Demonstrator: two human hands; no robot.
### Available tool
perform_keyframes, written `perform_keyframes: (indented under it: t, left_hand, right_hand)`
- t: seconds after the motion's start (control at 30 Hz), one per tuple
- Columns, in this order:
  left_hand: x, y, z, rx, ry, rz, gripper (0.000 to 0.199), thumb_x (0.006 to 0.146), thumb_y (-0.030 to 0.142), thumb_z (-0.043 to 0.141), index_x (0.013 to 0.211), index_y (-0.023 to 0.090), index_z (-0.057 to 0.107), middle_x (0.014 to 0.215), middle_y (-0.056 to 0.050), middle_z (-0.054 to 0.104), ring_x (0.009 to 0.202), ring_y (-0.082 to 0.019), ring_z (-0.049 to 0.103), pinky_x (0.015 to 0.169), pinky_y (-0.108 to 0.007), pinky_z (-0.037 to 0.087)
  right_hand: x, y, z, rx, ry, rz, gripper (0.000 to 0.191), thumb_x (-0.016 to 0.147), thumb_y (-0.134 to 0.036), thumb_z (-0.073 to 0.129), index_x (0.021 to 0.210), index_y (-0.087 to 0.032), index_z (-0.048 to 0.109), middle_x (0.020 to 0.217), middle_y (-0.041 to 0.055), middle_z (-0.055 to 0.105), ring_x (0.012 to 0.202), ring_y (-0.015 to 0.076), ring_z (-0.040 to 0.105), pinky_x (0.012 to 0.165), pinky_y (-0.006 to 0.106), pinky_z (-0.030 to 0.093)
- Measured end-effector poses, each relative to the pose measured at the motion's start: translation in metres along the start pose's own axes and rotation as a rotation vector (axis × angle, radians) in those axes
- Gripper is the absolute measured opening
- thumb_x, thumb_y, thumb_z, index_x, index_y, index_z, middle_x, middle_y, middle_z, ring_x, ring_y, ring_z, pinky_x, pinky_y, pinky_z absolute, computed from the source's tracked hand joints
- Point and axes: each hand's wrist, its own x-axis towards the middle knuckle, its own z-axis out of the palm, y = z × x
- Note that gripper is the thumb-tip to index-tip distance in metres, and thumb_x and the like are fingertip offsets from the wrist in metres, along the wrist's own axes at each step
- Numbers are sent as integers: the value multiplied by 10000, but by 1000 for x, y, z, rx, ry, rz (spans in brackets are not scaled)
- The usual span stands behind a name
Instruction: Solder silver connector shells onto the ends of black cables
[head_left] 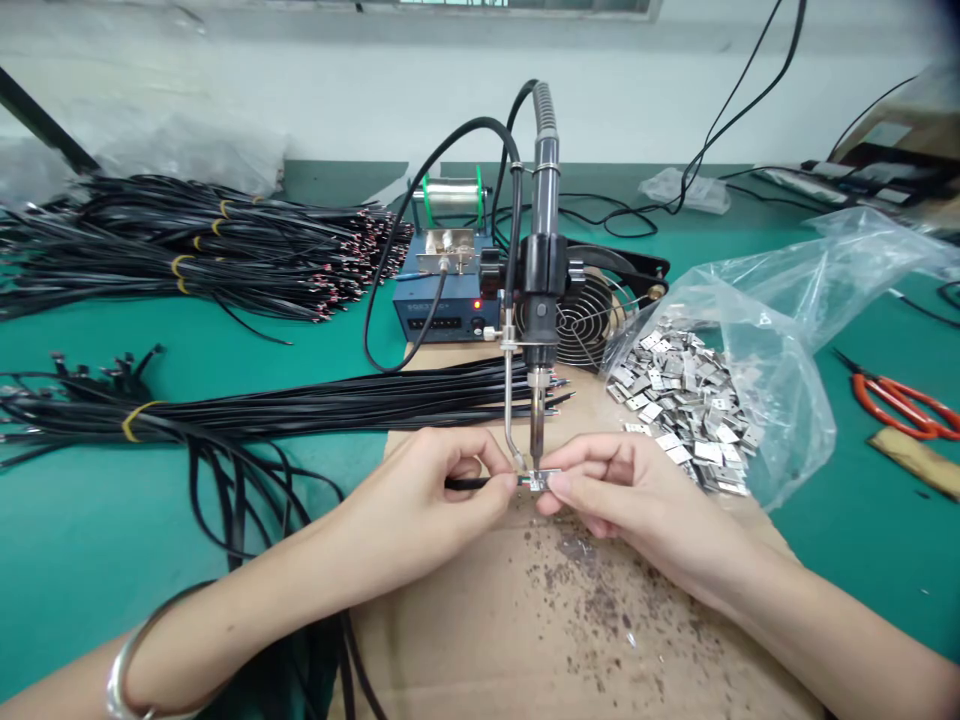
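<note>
Pinched between the thumb and fingers of my left hand [450, 490] is a black cable [466, 483], its stripped end pointing right. My right hand [622, 485] is closed on a small silver USB connector [537, 482], whose left end meets the cable's wires. Directly above the joint, the tip of a stand-mounted soldering iron [538, 420] comes down onto the connector or very close to it. A thin metal solder feed tube [509, 400] ends just left of the tip. Fingers partly hide the connector and the cable.
Behind stand a blue solder feeder [439, 308] with a solder spool [454, 196] and a fan [581, 325]. Black cable bundles [247, 405] lie left. At right are a plastic bag of USB connectors [686, 400] and orange-handled cutters [900, 400]. Spattered cardboard [480, 620] lies under my hands.
</note>
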Motion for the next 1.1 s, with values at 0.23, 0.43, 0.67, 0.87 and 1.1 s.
perform_keyframes:
  t: [0.23, 0.43, 0.67, 0.87, 1.1]
  left_hand:
    - [-1, -4, 3, -33, 31, 38, 173, 823, 232, 493, 695, 162, 586, 602, 47, 532, 546, -84, 446, 492, -162, 344]
    - [-2, -4, 5, -21, 36, 28, 159, 820, 227, 502, 703, 159, 586, 644, 30, 587, 608, -99, 505, 519, -156, 384]
    - [-4, 1, 3, -19, 16, 7, 139, 801, 200, 512, 692, 162, 589, 665, 25, 612, 642, -107, 541, 535, -149, 416]
    - [-4, 1, 4, -61, 35, 6, 149, 811, 206, 504, 691, 157, 576, 627, 33, 574, 602, -97, 509, 514, -152, 388]
    - [-5, -6, 3, -56, -165, 31, 165, 822, 194, 488, 691, 155, 581, 665, 26, 586, 622, -96, 510, 534, -154, 381]
  right_hand:
    - [1, -3, 2, 15, 24, 27, 192, 597, -258, 807, 730, -166, 704, 614, 43, 712, 400, 51, 394, 393, 180, 297]
    - [0, -2, 2, -14, 18, 20, 184, 609, -273, 799, 731, -166, 710, 636, 50, 715, 411, 59, 401, 397, 191, 291]
    - [0, -2, 2, 8, 14, 25, 189, 612, -282, 801, 732, -170, 705, 627, 43, 714, 421, 58, 410, 405, 181, 292]
    - [0, -3, 3, -12, 8, 20, 214, 615, -288, 793, 751, -164, 683, 645, 46, 711, 405, 59, 391, 399, 199, 296]
    - [-5, 1, -6, -424, -50, -198, 144, 785, -288, 638, 716, -181, 706, 556, 6, 585, 495, 117, 454, 459, 242, 326]
